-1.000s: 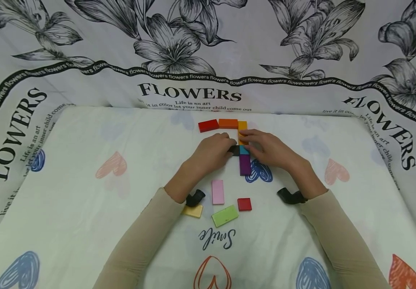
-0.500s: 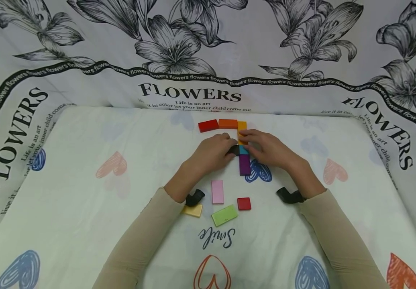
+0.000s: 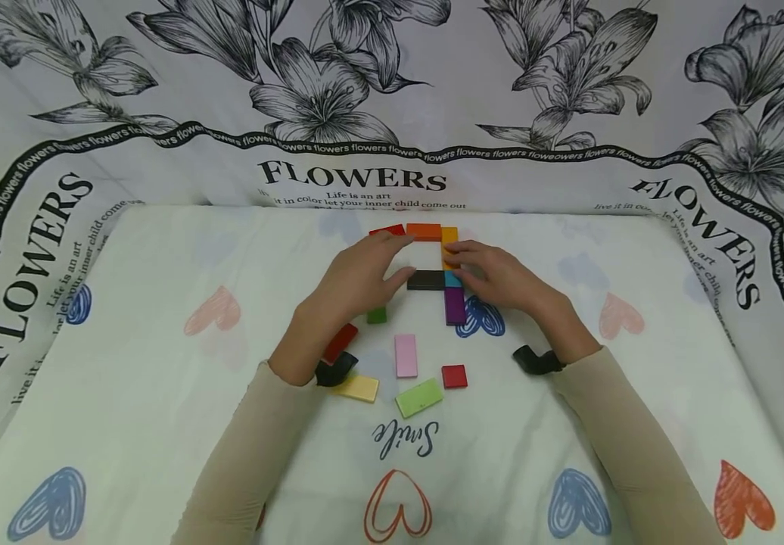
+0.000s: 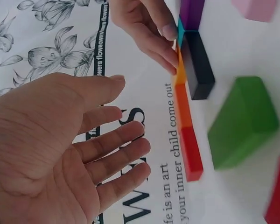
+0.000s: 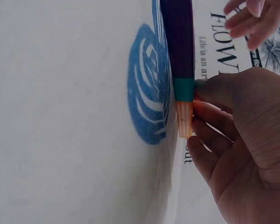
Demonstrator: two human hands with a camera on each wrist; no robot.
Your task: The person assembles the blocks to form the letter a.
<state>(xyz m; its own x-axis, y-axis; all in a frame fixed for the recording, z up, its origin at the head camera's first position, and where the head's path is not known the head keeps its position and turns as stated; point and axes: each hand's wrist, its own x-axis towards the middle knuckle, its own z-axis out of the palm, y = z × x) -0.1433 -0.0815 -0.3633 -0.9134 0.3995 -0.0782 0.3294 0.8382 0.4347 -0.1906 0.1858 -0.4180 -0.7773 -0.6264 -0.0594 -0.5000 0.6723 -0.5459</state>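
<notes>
My left hand (image 3: 354,276) holds nothing, its fingers spread apart in the left wrist view, and it partly covers a red block (image 3: 387,229) in the head view. An orange block (image 3: 423,232) continues from that red one to a yellow-orange block (image 3: 449,236). Below these come a small teal block (image 3: 452,279) and a purple block (image 3: 455,306), with a black block (image 3: 426,280) extending left from the teal one. My right hand (image 3: 501,276) touches the yellow-orange block with its fingertips, the thumb at the teal block.
Nearer me lie loose blocks: pink (image 3: 406,356), small red (image 3: 454,376), light green (image 3: 419,397) and pale yellow (image 3: 358,387). A dark green block (image 3: 377,315) and another red block (image 3: 340,344) lie beside my left wrist. White printed cloth (image 3: 160,424) covers the surface.
The left hand has let go of the black block and moved left, its fingers opening; the black block stays against the teal one. The right hand keeps its place at the blocks.
</notes>
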